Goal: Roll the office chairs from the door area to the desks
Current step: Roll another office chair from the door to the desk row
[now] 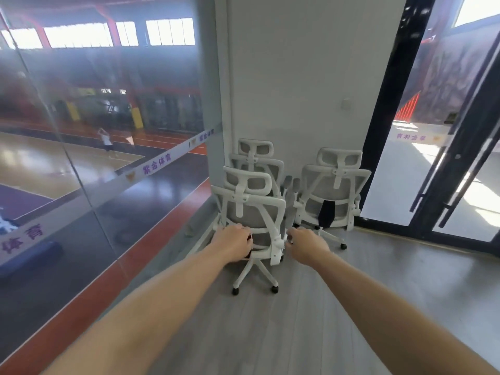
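Three white-framed office chairs with grey mesh backs stand in the corner by the door, backs toward me. The nearest chair (250, 209) is at the left front, a second chair (258, 161) is right behind it, and a third chair (331, 190) stands to the right. My left hand (232, 243) grips the lower left of the nearest chair's back frame. My right hand (304, 243) curls round the frame's lower right edge. The nearest chair's wheeled base (255, 277) rests on the grey floor.
A glass wall (94, 158) runs along the left, with a sports hall beyond it. A white wall (297, 77) is behind the chairs. Black-framed glass doors (446, 171) stand at the right. Grey floor (392, 288) stretches toward me and to the right.
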`<state>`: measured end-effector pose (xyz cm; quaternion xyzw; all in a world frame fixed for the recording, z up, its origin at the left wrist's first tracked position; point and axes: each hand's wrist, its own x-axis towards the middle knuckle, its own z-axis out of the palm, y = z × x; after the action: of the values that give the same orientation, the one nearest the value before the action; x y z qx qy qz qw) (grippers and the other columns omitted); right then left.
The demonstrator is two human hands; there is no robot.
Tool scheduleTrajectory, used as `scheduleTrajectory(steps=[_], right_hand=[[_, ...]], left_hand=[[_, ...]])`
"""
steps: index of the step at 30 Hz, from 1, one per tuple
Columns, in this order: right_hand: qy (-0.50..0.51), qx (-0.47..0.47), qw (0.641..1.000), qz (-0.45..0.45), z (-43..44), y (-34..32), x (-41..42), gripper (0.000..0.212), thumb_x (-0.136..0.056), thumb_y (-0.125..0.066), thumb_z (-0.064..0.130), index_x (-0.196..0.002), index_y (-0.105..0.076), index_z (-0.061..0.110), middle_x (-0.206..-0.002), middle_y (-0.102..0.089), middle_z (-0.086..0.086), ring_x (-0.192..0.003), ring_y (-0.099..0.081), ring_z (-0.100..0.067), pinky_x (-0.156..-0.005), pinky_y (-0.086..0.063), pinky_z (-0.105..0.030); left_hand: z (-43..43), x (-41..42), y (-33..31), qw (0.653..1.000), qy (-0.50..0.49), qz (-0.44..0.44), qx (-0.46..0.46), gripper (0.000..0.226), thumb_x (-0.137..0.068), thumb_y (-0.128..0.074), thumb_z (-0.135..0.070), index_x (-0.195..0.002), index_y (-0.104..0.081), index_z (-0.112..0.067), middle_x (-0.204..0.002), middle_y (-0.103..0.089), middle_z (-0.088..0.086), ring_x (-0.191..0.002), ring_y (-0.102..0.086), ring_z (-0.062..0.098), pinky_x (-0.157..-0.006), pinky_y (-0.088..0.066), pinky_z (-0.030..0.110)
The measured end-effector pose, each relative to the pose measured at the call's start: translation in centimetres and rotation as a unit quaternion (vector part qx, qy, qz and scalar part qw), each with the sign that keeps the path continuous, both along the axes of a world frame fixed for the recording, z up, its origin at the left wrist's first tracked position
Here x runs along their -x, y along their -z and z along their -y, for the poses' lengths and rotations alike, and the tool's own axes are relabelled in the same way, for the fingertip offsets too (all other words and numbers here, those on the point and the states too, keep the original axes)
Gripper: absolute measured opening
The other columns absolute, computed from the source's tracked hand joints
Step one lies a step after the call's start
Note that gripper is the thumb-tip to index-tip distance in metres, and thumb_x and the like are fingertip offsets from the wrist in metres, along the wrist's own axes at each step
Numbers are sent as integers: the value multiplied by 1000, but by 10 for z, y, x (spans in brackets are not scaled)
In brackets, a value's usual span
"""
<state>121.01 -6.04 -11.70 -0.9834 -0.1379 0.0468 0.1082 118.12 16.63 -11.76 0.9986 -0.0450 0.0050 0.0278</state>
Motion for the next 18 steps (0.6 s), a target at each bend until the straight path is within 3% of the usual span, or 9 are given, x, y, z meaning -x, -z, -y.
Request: scheduleTrajectory(steps=[5, 13, 18], right_hand=[[-13, -16, 1000, 3, -35, -15, -121, 36, -100, -41, 36, -130, -53, 20, -118, -65, -5, -106, -61, -29, -86, -53, -44], [-44, 1, 999, 9, -113, 13, -287, 42, -101, -42, 39, -138, -52, 22, -134, -57, -3, -116, -59, -28, -93, -50, -44], [-27, 12, 1000, -4, -155, 21, -388, 42, -101, -41, 37, -138, -52, 20, -134, -56, -4, -116, -58, -27, -89, -51, -41]], left_hand=[[-29, -106, -16, 1000, -8, 12, 13, 34, -101, -38, -38, -121, -58, -19, -121, -61, 3, -104, -59, 26, -93, -45, 44], [-101, -276, 8, 1000, -12, 14, 7, 36, -100, -36, -37, -120, -59, -19, -124, -63, 5, -107, -60, 27, -93, -46, 44], [-150, -386, 19, 1000, 6, -5, 16, 38, -98, -35, -38, -121, -58, -18, -127, -61, 8, -111, -57, 30, -96, -45, 47]])
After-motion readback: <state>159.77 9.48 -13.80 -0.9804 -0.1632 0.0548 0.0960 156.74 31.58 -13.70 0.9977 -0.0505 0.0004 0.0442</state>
